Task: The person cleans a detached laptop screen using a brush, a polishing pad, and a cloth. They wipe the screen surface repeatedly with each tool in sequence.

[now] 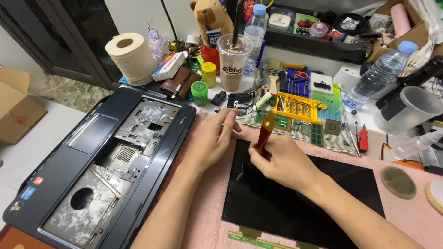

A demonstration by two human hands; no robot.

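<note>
Mid-frame — my right hand (282,162) grips a red screwdriver (266,132), tip hidden; left hand (213,138) loosely curled, pinched item unclear.

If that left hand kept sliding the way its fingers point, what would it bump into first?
Probably the small black cable parts just beyond the left hand, then the iced drink cup; depth is hard to judge.

Glossy black screen panel (295,193) (mirror-smooth); matt plastic laptop shell (92,138); soft pink cloth mat (203,221).

Pink mat (415,216) free bottom-right; laptop shell (92,170) blocks left, clutter behind.
</note>
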